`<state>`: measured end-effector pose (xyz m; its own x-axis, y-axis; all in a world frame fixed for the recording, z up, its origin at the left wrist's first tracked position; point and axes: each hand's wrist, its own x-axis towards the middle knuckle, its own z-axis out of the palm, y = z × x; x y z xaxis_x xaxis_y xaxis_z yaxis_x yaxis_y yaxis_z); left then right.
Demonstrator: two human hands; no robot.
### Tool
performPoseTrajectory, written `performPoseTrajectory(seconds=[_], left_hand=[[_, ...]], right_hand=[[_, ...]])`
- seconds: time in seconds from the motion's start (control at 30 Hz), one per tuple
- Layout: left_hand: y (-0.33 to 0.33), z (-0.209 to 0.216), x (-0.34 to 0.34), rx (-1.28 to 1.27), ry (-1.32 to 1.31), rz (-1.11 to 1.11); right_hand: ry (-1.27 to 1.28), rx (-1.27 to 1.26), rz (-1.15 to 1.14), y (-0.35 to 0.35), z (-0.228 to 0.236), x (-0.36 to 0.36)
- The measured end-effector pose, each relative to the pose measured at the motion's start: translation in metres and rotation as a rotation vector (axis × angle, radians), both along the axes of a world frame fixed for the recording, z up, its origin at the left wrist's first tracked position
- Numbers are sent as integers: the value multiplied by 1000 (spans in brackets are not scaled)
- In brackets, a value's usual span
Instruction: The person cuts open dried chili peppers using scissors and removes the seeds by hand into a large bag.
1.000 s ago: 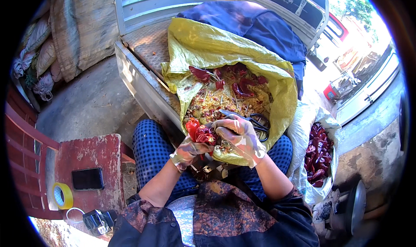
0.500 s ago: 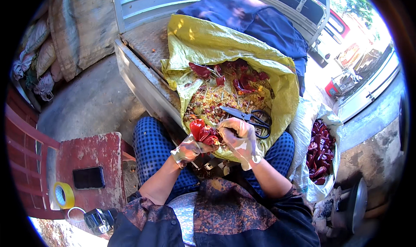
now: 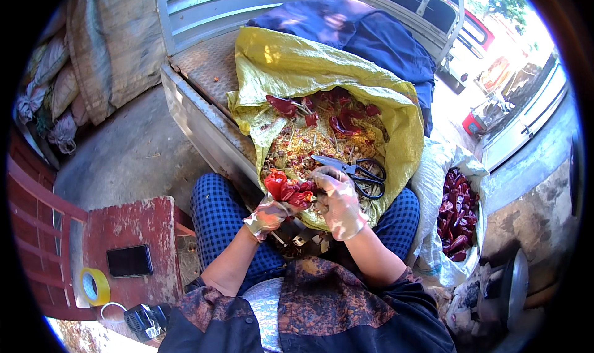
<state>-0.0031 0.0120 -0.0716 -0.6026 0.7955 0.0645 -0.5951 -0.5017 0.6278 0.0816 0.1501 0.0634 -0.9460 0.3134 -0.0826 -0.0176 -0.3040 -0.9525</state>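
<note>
My left hand [image 3: 267,217], in a patterned glove, is closed around split red dried chili peppers [image 3: 284,188] above the near edge of a yellow woven sack [image 3: 281,59]. Right beside them is my gloved right hand [image 3: 341,209], its fingers curled together close to the peppers' right end; whatever is between those fingers is hidden. Dark-handled scissors [image 3: 351,168] lie just beyond the right hand, blades toward the left. They rest on a bed of yellow seeds, stems and pepper scraps [image 3: 297,144] inside the sack. Larger dark red pepper pieces [image 3: 346,121] sit at its far side.
A white woven sack [image 3: 427,229] of dark red peppers [image 3: 458,214] stands at the right. The yellow sack lies on a metal truck bed [image 3: 207,71] with blue cloth [image 3: 365,31] behind. At left, a red chair [image 3: 133,229] holds a phone [image 3: 129,261] and yellow tape [image 3: 94,286].
My right hand has shifted slightly left and its fingers have curled in more. The left hand still holds the peppers. The whole view has moved a little.
</note>
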Motion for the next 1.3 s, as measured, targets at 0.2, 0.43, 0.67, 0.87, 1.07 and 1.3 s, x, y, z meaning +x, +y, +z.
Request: performPoseTrajectory(seconds=[0.2, 0.43, 0.67, 0.87, 1.07, 1.3], left_hand=[[-2, 18, 6, 141, -233, -82], [-4, 12, 6, 107, -245, -97], [0, 1, 6, 308, -290, -330], [-6, 12, 11, 101, -176, -130], [-2, 45, 26, -74, 150, 192], [-2, 25, 23, 82, 28, 36]], right_hand=[[396, 716, -161, 0, -5, -3], [321, 902, 53, 8, 12, -1], [335, -367, -58, 49, -3, -32], [54, 352, 37, 45, 2, -19], [298, 919, 190, 53, 8, -5], [457, 1322, 259, 14, 28, 12]])
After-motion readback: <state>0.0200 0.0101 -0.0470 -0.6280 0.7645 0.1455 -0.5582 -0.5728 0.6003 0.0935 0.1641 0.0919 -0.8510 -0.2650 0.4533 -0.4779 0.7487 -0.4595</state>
